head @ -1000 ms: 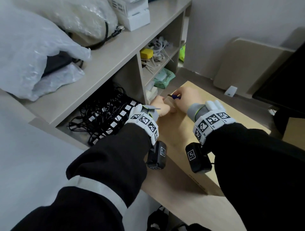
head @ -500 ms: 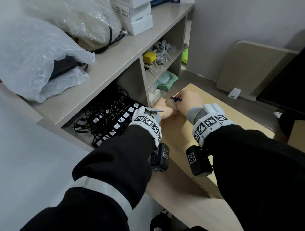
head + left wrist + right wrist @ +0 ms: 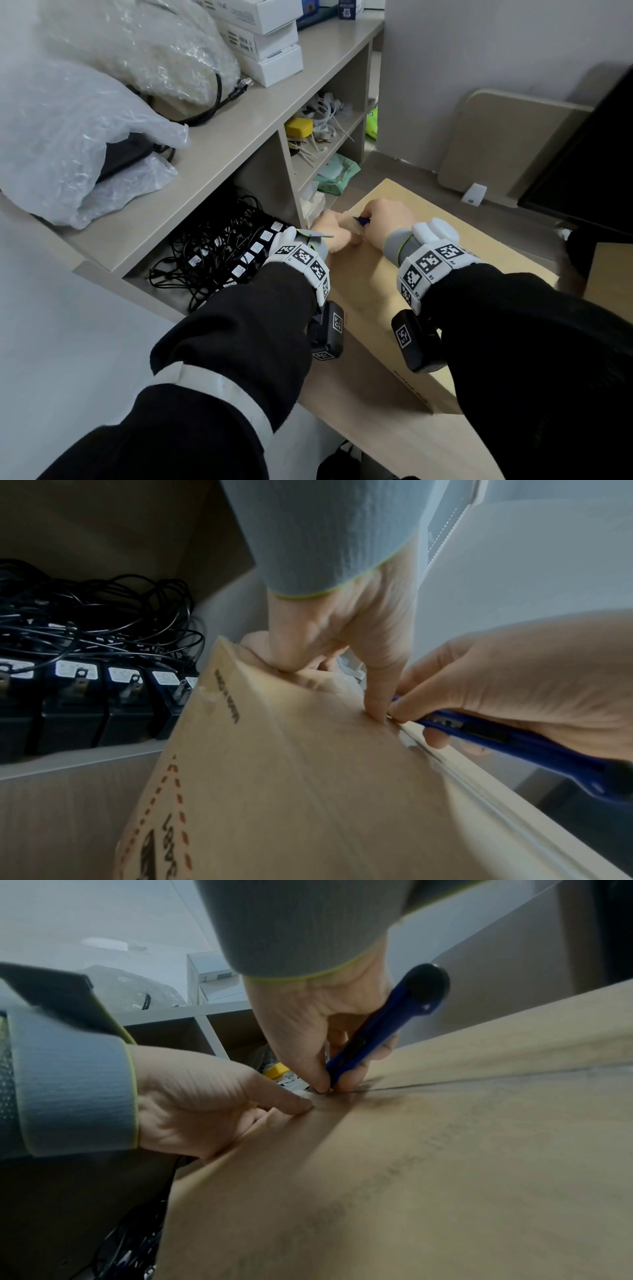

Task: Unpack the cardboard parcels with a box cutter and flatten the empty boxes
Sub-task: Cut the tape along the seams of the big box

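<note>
A large tan cardboard parcel lies flat on a wooden table. At its far left corner my left hand grips the edge, fingers curled over the rim and thumb pressed on top beside the taped seam. In the left wrist view the left hand sits on the parcel, with its thumb just next to the blade. My right hand grips a blue box cutter, its tip at the seam. The right wrist view shows the right hand holding the cutter tilted, with its point in the seam of the parcel.
A shelf unit stands left of the parcel, holding black adapters and tangled cables. Plastic bags and white boxes lie on its top. A black monitor is at right and a beige board leans on the wall.
Both hands stay at the same far left corner with the cutter at the seam. Only the head view has shifted a little.
</note>
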A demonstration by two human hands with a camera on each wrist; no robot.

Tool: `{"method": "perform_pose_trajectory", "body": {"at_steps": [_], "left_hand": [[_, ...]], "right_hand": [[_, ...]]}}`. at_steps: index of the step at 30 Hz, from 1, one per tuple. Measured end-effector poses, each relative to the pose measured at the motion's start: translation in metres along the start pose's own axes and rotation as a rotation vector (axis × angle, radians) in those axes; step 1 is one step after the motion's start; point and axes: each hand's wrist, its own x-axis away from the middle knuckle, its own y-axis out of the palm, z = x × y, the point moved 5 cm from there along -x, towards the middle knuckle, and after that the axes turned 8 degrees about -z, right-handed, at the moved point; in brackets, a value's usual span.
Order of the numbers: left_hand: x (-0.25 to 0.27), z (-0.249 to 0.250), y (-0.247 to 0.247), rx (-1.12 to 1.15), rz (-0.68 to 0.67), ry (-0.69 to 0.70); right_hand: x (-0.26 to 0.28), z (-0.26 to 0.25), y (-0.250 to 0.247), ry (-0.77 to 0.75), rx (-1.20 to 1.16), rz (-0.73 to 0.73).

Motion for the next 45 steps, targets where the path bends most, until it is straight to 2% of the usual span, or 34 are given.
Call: {"method": "perform_pose_trajectory", "body": {"at_steps": [8,12,27,29,31,34,37,45], "left_hand": [[0.004,0.007,0.006,-0.005,0.042,0.025],[0.003,0.004,0.003,-0.027,0.064,-0.007],[0.001,0.009,0.014,-0.219,0.103,-0.028],[0.005,0.015,0.019,-0.263,0.079,-0.024],[0.018,0.024,0.019,-0.262,0.116,-0.026],[-0.002,0.009,0.019,-0.286,0.124,-0.04],[-0.007,0.006,0.019,-0.217,0.144,-0.049],[-0.013,0.004,0.021,-0.455,0.145,-0.081]], "right_hand": [[0.031,0.035,0.008,0.02,-0.06,0.003],[0.044,0.041,0.011,0.017,-0.056,-0.001],[0.088,0.083,0.01,0.116,-0.042,0.001],[0.094,0.089,0.01,0.115,-0.047,0.005],[0.1,0.094,0.01,0.119,-0.054,0.005],[0.107,0.102,0.01,0.131,-0.051,-0.002],[0.115,0.11,0.011,0.135,-0.057,-0.015],[0.153,0.138,0.011,0.202,-0.025,0.004]]}}
